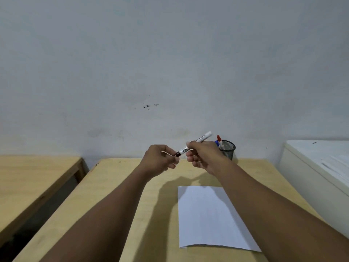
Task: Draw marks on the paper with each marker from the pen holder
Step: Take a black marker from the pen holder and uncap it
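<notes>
A white marker (203, 138) with a dark cap is held in the air above the far end of the wooden table (117, 195). My right hand (204, 157) grips its barrel. My left hand (160, 159) pinches the dark cap (177, 153) at the marker's left end. A white sheet of paper (205, 218) lies flat on the table below my right forearm, unmarked where visible. The black mesh pen holder (228, 148) stands at the table's far right edge by the wall, with a red-capped marker (218, 138) and a blue-capped marker (217, 143) sticking out.
A second wooden table (28, 178) stands to the left across a dark gap. A white cabinet or appliance (311, 167) sits close on the right. The pale wall (170, 63) rises directly behind the table.
</notes>
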Tool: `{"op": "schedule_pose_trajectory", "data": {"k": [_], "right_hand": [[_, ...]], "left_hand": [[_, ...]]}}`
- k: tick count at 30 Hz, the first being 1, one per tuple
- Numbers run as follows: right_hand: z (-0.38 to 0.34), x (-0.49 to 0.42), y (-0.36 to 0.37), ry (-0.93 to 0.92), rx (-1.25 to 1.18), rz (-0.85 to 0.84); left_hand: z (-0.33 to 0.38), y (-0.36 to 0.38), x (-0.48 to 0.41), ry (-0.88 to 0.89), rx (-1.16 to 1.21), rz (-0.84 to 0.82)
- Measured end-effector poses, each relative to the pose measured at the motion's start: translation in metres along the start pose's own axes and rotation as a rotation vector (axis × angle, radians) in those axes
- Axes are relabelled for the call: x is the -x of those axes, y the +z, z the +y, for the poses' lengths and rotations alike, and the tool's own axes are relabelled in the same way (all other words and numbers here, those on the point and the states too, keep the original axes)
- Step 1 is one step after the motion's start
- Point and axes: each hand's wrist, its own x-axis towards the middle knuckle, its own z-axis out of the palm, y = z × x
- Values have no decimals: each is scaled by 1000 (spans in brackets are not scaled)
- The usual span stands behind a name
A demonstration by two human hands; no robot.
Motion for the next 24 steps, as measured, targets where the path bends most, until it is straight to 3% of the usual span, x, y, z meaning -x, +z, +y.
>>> {"op": "schedule_pose_trajectory", "data": {"k": [4, 8, 16, 21, 24], "right_hand": [[-3, -3, -9, -151, 263, -100], [-6, -9, -16, -183, 378, -153], [0, -19, -21, -202, 336, -219], [4, -25, -27, -156, 332, -296], [6, -26, -28, -130, 325, -348]], "left_hand": [[-18, 7, -5, -12, -80, 6], [-23, 21, -7, 16, -93, 30], [-35, 37, -14, 115, -147, 178], [-51, 38, -12, 277, -409, 92], [-55, 31, -13, 291, -441, 9]]}}
